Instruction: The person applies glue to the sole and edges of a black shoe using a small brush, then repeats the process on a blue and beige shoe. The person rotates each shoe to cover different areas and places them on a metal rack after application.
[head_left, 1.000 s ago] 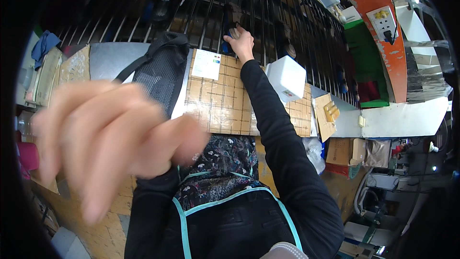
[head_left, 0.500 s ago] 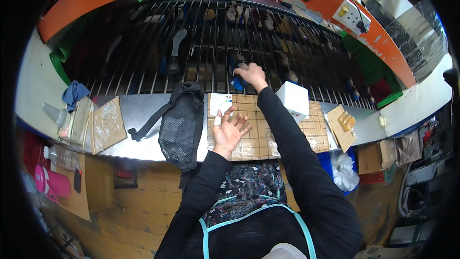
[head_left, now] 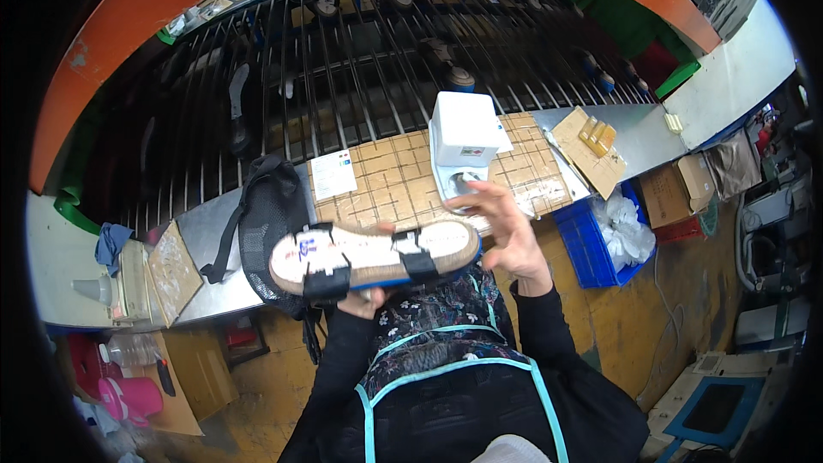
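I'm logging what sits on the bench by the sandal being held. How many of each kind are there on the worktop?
Sandal, held by left hand and right hand: 1
White box-shaped device: 1
White paper card: 1
Black mesh bag: 1
Brown cardboard sheet: 1
Total: 5

sandal | pale footbed up, two black straps across it, tan woven edge over a blue sole | lies level, toe at 9 o'clock, heel at 3 o'clock | held above the workbench's near edge
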Available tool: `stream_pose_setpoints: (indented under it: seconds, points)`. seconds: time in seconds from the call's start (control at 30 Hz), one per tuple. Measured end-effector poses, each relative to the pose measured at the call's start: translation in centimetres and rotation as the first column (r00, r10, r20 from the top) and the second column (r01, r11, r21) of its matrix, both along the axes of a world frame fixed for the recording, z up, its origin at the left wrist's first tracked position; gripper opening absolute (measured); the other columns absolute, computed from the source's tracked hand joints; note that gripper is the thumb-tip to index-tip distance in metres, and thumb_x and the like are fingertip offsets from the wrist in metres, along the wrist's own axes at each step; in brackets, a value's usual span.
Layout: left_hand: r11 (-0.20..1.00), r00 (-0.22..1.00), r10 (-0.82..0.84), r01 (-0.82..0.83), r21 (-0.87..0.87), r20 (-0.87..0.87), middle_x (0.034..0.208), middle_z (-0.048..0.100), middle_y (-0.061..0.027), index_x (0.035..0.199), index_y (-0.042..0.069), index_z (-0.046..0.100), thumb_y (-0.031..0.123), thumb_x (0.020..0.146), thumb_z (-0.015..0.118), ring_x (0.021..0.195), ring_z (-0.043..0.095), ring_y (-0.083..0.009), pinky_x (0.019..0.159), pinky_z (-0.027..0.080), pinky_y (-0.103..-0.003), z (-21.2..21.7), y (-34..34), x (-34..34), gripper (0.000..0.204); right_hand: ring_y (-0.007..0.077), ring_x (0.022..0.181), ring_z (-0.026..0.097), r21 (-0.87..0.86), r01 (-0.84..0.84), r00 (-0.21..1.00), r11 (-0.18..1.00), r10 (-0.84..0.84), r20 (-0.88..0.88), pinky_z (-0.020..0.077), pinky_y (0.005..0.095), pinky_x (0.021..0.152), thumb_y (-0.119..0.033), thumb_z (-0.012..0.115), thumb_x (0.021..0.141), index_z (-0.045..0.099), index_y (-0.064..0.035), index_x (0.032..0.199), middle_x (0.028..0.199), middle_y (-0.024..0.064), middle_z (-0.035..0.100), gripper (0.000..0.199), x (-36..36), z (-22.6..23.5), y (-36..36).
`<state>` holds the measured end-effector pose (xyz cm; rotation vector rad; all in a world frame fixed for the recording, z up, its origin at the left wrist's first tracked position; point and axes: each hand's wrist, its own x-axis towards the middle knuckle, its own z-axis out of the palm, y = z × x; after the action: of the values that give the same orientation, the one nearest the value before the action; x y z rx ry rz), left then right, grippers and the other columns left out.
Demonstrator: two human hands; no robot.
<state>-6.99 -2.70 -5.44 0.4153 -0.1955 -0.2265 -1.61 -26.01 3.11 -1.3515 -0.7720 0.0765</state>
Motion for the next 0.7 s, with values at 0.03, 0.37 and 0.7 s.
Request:
stream_pose_setpoints:
  seconds: [0.03,0.37,0.7]
  points:
    - [0.995,0.999,-0.048,0.050,-0.084,0.025,0.137,0.048,-0.0215,0.138,0.006,0.038,0.026,0.045,0.098,0.128,0.048,-0.0337,0.107,0.041,-0.049,0.0,-0.5,-0.7,0.112,0.0257,0.119,0.054,-0.110,0.244,0.970,0.964,-0.244,0.013,0.0392,0.0416,0.098,-0.032,0.076,0.082,0.045,-0.0054,0.135,0.125,0.0131,0.059,0.066,0.0,-0.9,-1.7]
    - [0.712,0.773,0.540,-0.631,0.309,0.333,0.145,0.041,-0.0162,0.143,0.009,0.034,0.032,0.053,0.094,0.136,0.038,-0.0332,0.114,0.030,-0.050,0.2,2.9,-3.9,0.110,0.0246,0.087,0.057,-0.515,0.781,0.609,0.354,-0.613,0.503,0.0338,0.0389,0.080,-0.018,0.067,0.086,0.066,-0.0125,0.107,0.089,0.0054,0.062,0.021,2.1,-10.1,-4.9]
    - [0.526,0.664,0.698,-0.729,0.437,0.267,0.133,0.051,-0.0048,0.146,0.010,0.030,0.021,0.065,0.091,0.120,0.052,-0.0165,0.105,0.040,-0.033,1.1,1.3,-2.3,0.102,0.0198,0.074,0.054,-0.484,0.861,0.501,0.157,-0.428,0.752,0.0273,0.0372,0.075,-0.019,0.071,0.082,0.071,-0.0162,0.095,0.079,0.0008,0.060,0.013,2.6,-7.4,-5.4]
